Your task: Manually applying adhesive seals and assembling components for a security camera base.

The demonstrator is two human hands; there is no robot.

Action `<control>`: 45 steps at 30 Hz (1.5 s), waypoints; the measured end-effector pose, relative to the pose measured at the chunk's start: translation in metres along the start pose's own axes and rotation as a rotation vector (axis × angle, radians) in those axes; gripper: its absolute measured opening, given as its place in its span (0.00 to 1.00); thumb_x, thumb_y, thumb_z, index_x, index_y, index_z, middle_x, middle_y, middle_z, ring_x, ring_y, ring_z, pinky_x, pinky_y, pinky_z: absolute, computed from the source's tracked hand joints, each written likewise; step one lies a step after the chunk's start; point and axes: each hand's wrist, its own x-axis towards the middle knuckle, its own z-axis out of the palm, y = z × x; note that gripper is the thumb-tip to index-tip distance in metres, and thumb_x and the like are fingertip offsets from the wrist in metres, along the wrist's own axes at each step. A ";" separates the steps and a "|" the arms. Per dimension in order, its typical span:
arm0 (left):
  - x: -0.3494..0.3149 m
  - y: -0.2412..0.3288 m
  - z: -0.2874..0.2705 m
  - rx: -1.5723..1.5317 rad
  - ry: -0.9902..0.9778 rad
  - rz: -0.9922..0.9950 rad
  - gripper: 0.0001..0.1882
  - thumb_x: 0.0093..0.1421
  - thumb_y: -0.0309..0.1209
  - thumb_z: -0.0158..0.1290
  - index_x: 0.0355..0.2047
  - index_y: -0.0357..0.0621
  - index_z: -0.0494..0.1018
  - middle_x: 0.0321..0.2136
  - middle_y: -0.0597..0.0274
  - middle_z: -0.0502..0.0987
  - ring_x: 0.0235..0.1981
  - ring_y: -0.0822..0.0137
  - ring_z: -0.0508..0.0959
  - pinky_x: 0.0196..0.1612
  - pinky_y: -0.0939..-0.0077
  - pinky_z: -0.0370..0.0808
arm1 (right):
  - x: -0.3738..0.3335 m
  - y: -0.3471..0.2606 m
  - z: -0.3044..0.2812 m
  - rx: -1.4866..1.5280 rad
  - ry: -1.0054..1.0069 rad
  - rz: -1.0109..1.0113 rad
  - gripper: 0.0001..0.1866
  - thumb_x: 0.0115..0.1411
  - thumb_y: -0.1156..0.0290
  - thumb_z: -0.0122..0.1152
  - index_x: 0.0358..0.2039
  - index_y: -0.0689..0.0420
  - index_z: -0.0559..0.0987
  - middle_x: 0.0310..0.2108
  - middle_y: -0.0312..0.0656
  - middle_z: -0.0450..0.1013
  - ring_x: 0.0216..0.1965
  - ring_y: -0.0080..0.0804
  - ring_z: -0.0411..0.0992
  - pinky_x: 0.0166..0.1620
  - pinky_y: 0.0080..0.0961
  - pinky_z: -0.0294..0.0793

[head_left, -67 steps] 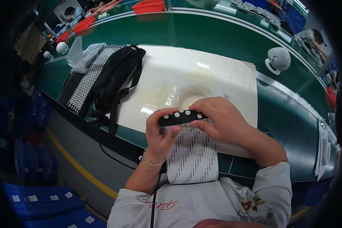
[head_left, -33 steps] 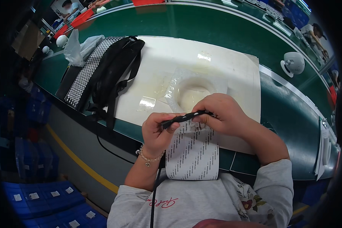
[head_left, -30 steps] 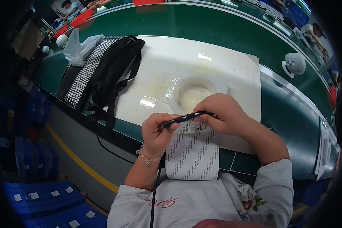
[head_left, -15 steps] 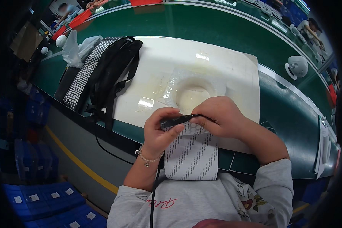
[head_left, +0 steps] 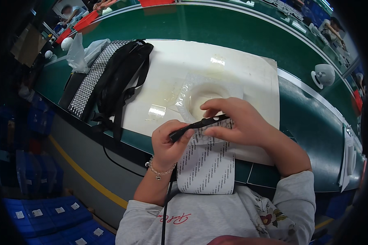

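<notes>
Slim black bar (head_left: 198, 123) held edge-up just above the near edge of the worktop (head_left: 315, 122), one end pinched in the left hand (head_left: 167, 141), the other end pressed between thumb and fingers of the right hand (head_left: 237, 124). Both grips closed on it, fingertips only, nothing spread.

Could easily go sideways: thin part, held only at its ends, so a bit of twist probably pops it out and drops it into the lap or off the edge to the floor. Thumbs right on the face too, so smudges look likely. Dangling white strip (head_left: 206, 163) hangs right under the bar and over the edge, could snag or crease if the hands dip.

About that strip: long white sheet covered in rows of small dark print, like a label backing. Behind the hands, crinkly clear plastic wrap (head_left: 200, 92) lying on a white mat (head_left: 233, 61). Small clear bit of tape or film (head_left: 156, 110) on the mat to the left. Further left, black bag with straps (head_left: 118, 77) beside a black-and-white patterned band (head_left: 90, 81). Clear plastic bag (head_left: 84, 51) at the far left corner. White round gadget (head_left: 324, 74) off to the right. Blue bins with little white square labels (head_left: 49, 212) down on the floor, lower left.
</notes>
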 end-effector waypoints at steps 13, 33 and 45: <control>0.006 0.011 0.002 0.303 -0.081 0.166 0.07 0.48 0.22 0.55 0.28 0.34 0.69 0.19 0.60 0.71 0.19 0.71 0.69 0.22 0.83 0.63 | -0.004 -0.003 0.001 -0.161 0.150 -0.267 0.05 0.45 0.76 0.58 0.26 0.57 0.73 0.42 0.39 0.68 0.47 0.37 0.63 0.48 0.29 0.61; 0.003 0.011 0.008 0.389 -0.048 0.268 0.11 0.39 0.18 0.56 0.25 0.37 0.69 0.17 0.58 0.69 0.16 0.66 0.69 0.20 0.80 0.64 | -0.002 -0.007 0.018 -0.214 0.241 -0.576 0.20 0.37 0.83 0.60 0.32 0.52 0.66 0.31 0.38 0.69 0.35 0.37 0.68 0.39 0.31 0.64; 0.008 0.010 0.012 0.374 -0.008 0.291 0.12 0.38 0.18 0.59 0.26 0.38 0.71 0.15 0.60 0.70 0.13 0.65 0.67 0.17 0.77 0.62 | 0.001 -0.006 0.019 -0.124 0.288 -0.497 0.27 0.42 0.85 0.59 0.42 0.53 0.60 0.32 0.40 0.69 0.34 0.38 0.68 0.39 0.30 0.65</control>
